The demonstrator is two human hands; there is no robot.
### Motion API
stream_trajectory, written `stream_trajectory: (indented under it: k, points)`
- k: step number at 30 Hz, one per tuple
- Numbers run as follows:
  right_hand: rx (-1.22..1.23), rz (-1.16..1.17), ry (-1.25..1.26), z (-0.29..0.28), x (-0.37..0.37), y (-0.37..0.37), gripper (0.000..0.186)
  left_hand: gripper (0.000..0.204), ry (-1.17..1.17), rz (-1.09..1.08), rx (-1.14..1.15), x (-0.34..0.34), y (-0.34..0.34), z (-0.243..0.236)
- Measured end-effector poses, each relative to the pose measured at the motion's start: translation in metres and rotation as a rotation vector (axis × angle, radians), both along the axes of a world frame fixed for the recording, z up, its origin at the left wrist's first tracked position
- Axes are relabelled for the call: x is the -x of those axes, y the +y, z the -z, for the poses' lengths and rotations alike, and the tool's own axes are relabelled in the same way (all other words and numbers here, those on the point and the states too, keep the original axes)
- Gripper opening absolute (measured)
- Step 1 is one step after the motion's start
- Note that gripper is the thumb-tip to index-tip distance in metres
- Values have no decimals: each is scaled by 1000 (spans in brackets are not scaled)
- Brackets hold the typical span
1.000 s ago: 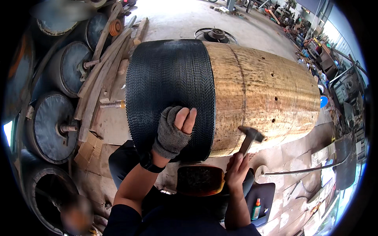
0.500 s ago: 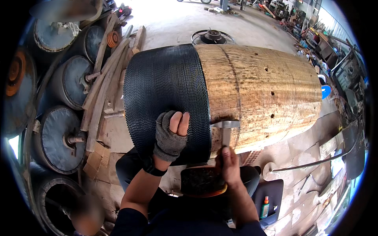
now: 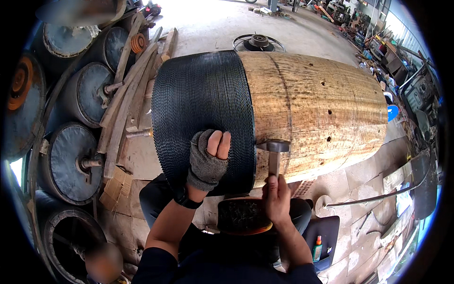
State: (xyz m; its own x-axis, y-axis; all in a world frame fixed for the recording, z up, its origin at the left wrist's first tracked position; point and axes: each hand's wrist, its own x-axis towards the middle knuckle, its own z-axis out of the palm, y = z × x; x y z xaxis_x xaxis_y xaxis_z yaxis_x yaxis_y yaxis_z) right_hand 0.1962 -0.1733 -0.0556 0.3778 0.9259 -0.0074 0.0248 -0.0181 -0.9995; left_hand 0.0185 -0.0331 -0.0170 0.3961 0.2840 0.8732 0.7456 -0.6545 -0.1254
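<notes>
Daylight washes the far floor (image 3: 203,23) nearly white, and the wall (image 3: 404,31) on my right glares too. The wooden drum (image 3: 307,113) catches warm light, while its black cover (image 3: 203,94) shows only a dull sheen. My trousers (image 3: 158,201) sink into shadow. Straight edges bow toward the black rim, fringed blue at right. At lower left I see a smeared patch (image 3: 104,262).

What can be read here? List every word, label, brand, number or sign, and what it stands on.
No text is readable.
Wooden drum and hammer: no lettering visible.
Green bottle: any label is too small to read.
Blue item at the drum's right end: white mark, too small to make out.
</notes>
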Motion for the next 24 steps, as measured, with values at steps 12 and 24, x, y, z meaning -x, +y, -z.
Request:
stream_trajectory:
  k: [12,24]
  points:
    - [-267,207,-513,13,-7,-16,15,39,-37,34,-8,1,1,-3]
    - [-580,307,-247,-5,4,-15,25,43,-60,55,29,2,3,-1]
